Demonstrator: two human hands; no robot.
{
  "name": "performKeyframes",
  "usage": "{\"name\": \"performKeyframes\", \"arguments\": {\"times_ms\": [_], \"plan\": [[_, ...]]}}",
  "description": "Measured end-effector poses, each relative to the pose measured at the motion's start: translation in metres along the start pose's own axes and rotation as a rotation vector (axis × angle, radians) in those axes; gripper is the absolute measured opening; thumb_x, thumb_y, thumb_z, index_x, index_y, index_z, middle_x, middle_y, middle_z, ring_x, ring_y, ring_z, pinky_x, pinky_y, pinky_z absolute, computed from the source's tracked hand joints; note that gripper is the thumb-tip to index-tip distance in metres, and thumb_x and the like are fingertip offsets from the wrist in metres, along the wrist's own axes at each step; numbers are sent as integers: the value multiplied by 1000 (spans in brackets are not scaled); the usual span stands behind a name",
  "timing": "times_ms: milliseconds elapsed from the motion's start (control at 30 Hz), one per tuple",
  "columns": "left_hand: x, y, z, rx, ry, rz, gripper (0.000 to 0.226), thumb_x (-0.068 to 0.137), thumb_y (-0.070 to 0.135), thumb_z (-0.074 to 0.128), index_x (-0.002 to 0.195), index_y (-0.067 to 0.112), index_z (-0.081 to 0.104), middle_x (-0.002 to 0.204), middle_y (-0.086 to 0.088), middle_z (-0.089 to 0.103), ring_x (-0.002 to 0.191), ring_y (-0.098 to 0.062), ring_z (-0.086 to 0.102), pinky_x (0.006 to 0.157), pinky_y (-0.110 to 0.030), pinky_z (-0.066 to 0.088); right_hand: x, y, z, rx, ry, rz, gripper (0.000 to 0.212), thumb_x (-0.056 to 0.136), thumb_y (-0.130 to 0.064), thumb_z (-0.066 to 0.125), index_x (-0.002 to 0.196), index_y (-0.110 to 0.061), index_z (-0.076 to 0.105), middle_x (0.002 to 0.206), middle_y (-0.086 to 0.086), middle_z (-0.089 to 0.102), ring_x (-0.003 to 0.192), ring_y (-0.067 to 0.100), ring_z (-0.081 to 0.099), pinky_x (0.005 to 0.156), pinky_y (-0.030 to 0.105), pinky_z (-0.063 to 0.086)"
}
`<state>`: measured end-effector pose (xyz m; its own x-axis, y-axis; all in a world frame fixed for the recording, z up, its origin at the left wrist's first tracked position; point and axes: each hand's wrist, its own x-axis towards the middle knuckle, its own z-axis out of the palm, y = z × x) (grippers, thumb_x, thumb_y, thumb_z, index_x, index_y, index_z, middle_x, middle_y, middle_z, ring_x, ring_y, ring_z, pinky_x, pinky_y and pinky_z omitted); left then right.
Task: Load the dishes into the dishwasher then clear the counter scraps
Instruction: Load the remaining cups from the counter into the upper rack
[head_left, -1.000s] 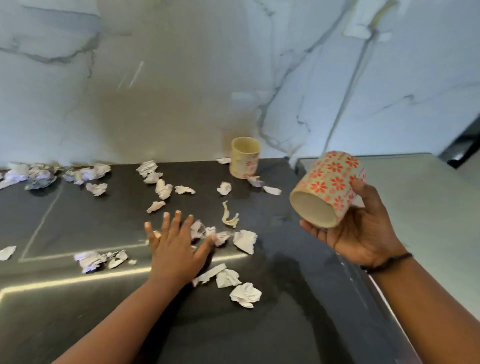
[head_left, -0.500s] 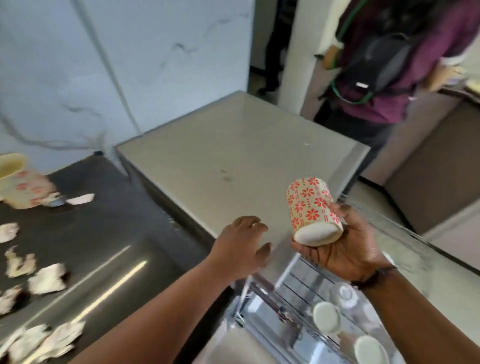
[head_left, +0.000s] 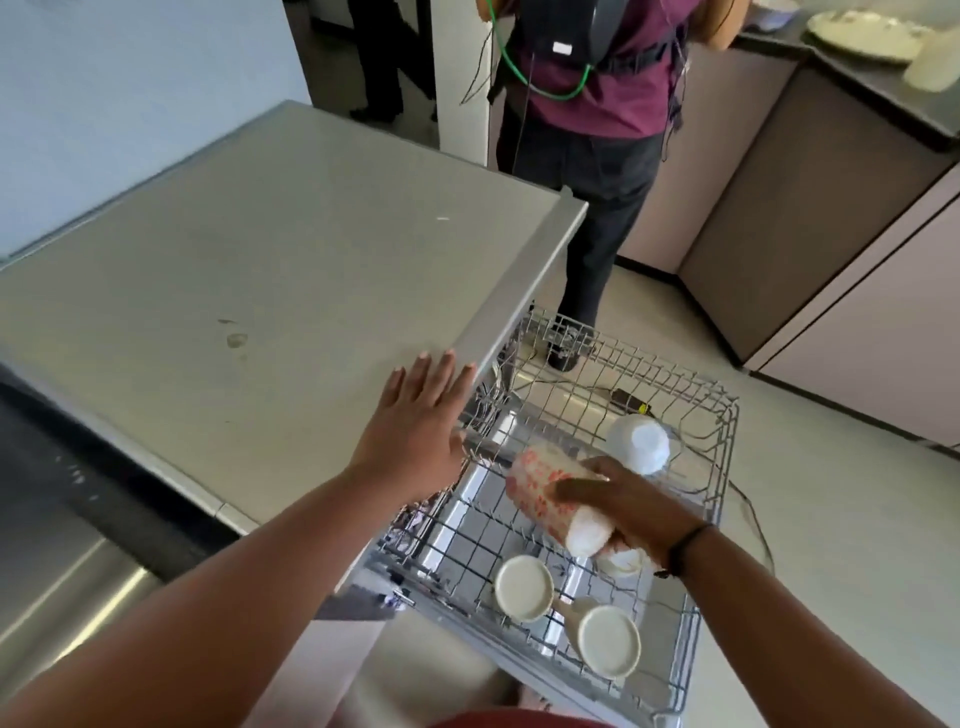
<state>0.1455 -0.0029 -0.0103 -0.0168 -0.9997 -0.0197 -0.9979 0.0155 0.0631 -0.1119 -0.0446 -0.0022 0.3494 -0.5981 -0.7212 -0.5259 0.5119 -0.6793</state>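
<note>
The left hand is laid flat with straight, spread fingers on the front edge of the grey surface, just beside the pulled-out wire rack of the dishwasher. The right hand is held over the rack with its fingers wrapped round a red-flowered cup, which is tipped on its side, the pale base turned toward the camera.

Four other dishes are counted in the rack: two cream cups set upside down at the near side, a white bowl inverted at the far side, and one more pale piece partly hidden under the right hand, its kind not to be told.

A person in a maroon shirt is seen standing beyond the rack, beside a row of pale cabinets. A dark worktop above the cabinets carries a large plate. A dark counter is seen at the left edge.
</note>
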Motion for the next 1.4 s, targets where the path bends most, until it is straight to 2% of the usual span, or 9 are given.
{"name": "performKeyframes", "arguments": {"times_ms": [100,200,333,600,833,967,1067,1200,1400], "plan": [[0,-2,0,-18,27,-1,74,92,39,41,152,29,-1,161,-2,0,148,-27,-1,119,-44,1,36,13,26,-426,21,-34,83,68,-44,80,136,-22,39,121,8,56,100,25,61,86,40,55],[-1,-1,-2,-61,46,-18,69,93,39,41,152,29,7,161,1,4,148,-23,1,119,-40,0,61,18,65,-891,66,-132,101,59,-58,76,139,-20,27,131,17,46,116,36,48,91,42,49],[-1,1,-5,-100,60,-43,68,92,37,42,152,31,11,161,3,8,148,-21,4,120,-38,2,88,22,113,-1279,56,-380,90,65,-47,72,135,-14,26,123,18,49,113,37,44,89,43,41],[-1,2,-6,-96,59,-60,70,90,34,43,152,29,12,161,0,11,148,-23,6,119,-38,2,116,37,146,-1641,-147,-631,54,90,-16,53,140,-13,33,136,19,43,126,40,37,103,46,33],[-2,3,-7,-84,69,-50,71,88,36,45,152,25,18,160,-3,17,148,-26,11,119,-39,6,124,58,148,-1688,-199,-714,51,92,-12,49,141,-8,34,138,21,40,126,42,36,103,47,32],[-2,2,-8,-91,55,-54,71,89,37,44,153,27,14,161,-2,12,148,-23,6,119,-38,2,131,71,140,-1626,-238,-748,73,88,-19,59,149,-15,19,150,20,26,129,43,31,106,47,31],[-3,3,-9,-97,54,-51,71,90,36,46,152,26,15,161,-2,12,148,-23,6,120,-38,3,135,73,124,-1527,-304,-742,97,79,-45,68,151,-25,6,158,12,14,139,36,23,114,45,26],[-3,2,-10,-93,52,-52,70,91,36,48,153,27,14,161,-2,11,148,-23,5,120,-38,2,130,64,89,-1253,-98,-624,96,73,-71,59,148,-32,14,154,4,28,138,28,31,111,46,29],[-3,2,-7,-109,43,-51,71,93,42,44,153,30,7,162,2,3,148,-20,-2,119,-35,-3,104,36,36,-1177,230,-443,77,80,-68,54,142,-27,34,137,5,49,128,26,42,104,43,40]]}}
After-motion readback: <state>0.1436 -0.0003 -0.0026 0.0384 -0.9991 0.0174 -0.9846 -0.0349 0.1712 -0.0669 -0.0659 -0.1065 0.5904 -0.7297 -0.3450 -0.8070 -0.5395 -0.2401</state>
